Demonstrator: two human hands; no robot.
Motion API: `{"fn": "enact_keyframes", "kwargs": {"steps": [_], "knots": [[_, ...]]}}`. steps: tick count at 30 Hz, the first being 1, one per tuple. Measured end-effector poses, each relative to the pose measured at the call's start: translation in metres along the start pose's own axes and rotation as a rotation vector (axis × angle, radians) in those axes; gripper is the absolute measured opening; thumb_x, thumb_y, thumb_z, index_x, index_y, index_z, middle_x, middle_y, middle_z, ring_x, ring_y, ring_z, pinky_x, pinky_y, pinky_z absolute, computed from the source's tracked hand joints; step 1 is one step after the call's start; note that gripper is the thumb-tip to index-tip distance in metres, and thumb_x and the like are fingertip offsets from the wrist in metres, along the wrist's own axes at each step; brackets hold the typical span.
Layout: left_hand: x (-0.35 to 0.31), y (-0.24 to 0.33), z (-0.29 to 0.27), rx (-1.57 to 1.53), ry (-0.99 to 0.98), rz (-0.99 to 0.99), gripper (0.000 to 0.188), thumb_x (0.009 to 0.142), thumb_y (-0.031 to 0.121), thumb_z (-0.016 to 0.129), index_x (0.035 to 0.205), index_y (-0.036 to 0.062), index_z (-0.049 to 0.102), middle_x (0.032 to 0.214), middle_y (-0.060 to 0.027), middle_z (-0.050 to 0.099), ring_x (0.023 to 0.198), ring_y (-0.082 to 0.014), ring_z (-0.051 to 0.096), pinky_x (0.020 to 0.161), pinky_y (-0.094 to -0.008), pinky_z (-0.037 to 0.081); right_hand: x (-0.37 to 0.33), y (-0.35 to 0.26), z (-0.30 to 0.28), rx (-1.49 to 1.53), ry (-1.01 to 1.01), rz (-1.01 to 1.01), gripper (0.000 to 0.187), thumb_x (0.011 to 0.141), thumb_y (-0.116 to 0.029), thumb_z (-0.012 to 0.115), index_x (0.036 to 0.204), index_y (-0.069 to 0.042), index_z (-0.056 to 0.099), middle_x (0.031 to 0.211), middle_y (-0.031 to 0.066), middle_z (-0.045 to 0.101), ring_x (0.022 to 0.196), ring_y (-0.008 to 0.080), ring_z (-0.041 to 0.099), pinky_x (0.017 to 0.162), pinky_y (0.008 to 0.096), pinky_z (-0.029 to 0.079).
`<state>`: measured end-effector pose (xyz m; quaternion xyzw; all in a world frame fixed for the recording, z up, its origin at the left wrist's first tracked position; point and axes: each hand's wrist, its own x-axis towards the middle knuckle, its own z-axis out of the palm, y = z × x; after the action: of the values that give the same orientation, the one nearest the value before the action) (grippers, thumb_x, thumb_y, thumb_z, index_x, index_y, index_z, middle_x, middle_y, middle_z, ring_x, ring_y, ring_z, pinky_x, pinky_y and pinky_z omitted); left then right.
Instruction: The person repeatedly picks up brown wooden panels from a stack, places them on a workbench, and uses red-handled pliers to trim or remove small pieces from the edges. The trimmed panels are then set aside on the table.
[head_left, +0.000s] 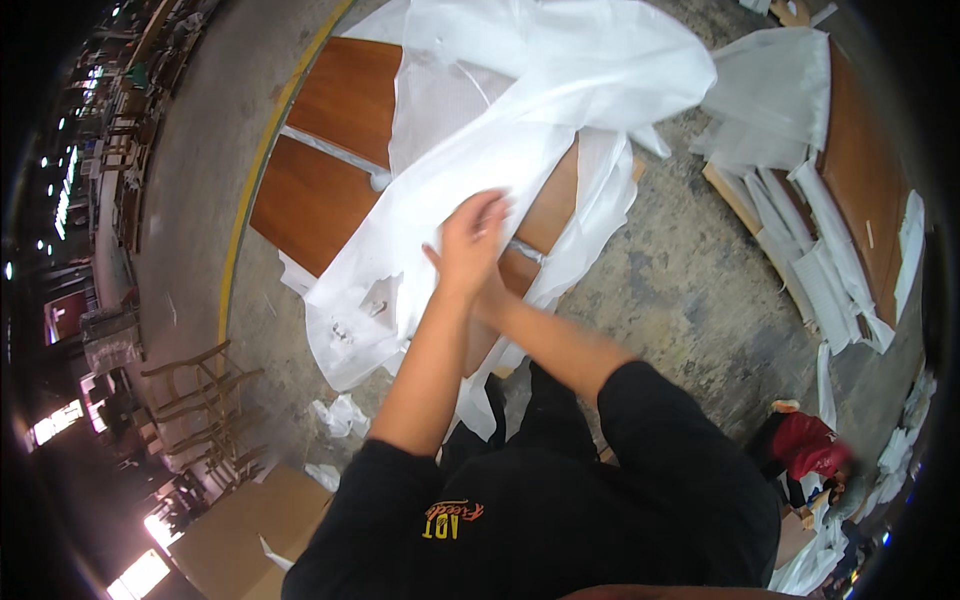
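In front of me my left hand [468, 238] hovers above white foam wrapping sheet [440, 205]. Its thumb stands apart from loosely bent, blurred fingers, and nothing shows in it. My right hand [488, 300] crosses beneath my left wrist and seems to touch it; its fingers are hidden. The foam sheet lies bunched and partly torn across brown wooden panels [345, 90]. Another wooden panel [315, 205] shows at the left, with a pale strip [335, 150] between the two. A lighter brown panel [552, 205] shows through a gap right of my hands.
At the right, a large brown panel [860, 180] is partly wrapped in foam. A person in red [805, 445] crouches at lower right. Wooden frames [205, 400] stand at left, near a yellow floor line [235, 240]. Cardboard [255, 525] lies lower left, with foam scraps [342, 415] nearby.
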<state>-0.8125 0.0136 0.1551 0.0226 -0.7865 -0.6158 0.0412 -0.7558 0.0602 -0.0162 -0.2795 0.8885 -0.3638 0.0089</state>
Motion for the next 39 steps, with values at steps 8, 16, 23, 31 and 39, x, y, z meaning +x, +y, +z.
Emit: {"fn": "enact_keyframes", "kwargs": {"steps": [8, 16, 23, 31, 39], "knots": [[-0.203, -0.096, -0.184, 0.115, 0.590, -0.597, 0.025, 0.109, 0.018, 0.057, 0.114, -0.0032, 0.069, 0.092, -0.0119, 0.074, 0.077, -0.0183, 0.072, 0.067, -0.0306, 0.059, 0.084, 0.239, -0.186, 0.152, 0.098, 0.239, 0.031, 0.094, -0.004, 0.059, 0.123, -0.002, 0.070, 0.102, 0.0145, 0.075, 0.090, 0.0272, 0.072, 0.086, 0.0424, 0.058], [-0.214, -0.185, -0.138, -0.113, 0.542, -1.055, 0.037, 0.104, 0.023, 0.065, 0.128, -0.0045, 0.057, 0.106, -0.0196, 0.072, 0.093, -0.0312, 0.072, 0.080, -0.0412, 0.061, -0.035, 0.161, -0.245, -0.006, 0.931, 0.582, 0.027, 0.099, -0.018, 0.069, 0.120, -0.001, 0.069, 0.117, 0.0167, 0.072, 0.103, 0.0290, 0.071, 0.094, 0.0402, 0.055], [-0.196, -0.225, -0.109, 0.408, 0.672, -0.950, 0.064, 0.089, 0.026, 0.085, 0.132, -0.0048, 0.048, 0.113, -0.0273, 0.063, 0.100, -0.0378, 0.065, 0.089, -0.0472, 0.054, -0.017, -0.001, -0.063, -0.169, 0.233, 0.548, 0.045, 0.090, -0.019, 0.076, 0.130, -0.001, 0.065, 0.123, 0.0242, 0.067, 0.117, 0.0430, 0.063, 0.103, 0.0498, 0.051], [-0.241, -0.256, -0.176, -0.557, 0.174, -1.068, 0.069, 0.096, 0.042, 0.079, 0.144, 0.0047, 0.046, 0.144, -0.0225, 0.055, 0.131, -0.0370, 0.057, 0.100, -0.0539, 0.054, -0.036, 0.029, -0.040, -0.460, 0.159, 0.751, 0.051, 0.095, -0.031, 0.068, 0.137, -0.002, 0.061, 0.135, 0.0205, 0.064, 0.127, 0.0392, 0.060, 0.105, 0.0533, 0.048], [-0.210, -0.276, -0.210, -0.672, 0.190, -1.029, 0.052, 0.101, 0.041, 0.073, 0.128, -0.0002, 0.056, 0.122, -0.0159, 0.065, 0.113, -0.0282, 0.067, 0.092, -0.0438, 0.059, -0.026, 0.016, -0.051, -0.471, -0.108, 1.075, 0.045, 0.098, -0.039, 0.061, 0.121, -0.001, 0.067, 0.131, 0.0241, 0.066, 0.124, 0.0412, 0.063, 0.106, 0.0516, 0.049]]}}
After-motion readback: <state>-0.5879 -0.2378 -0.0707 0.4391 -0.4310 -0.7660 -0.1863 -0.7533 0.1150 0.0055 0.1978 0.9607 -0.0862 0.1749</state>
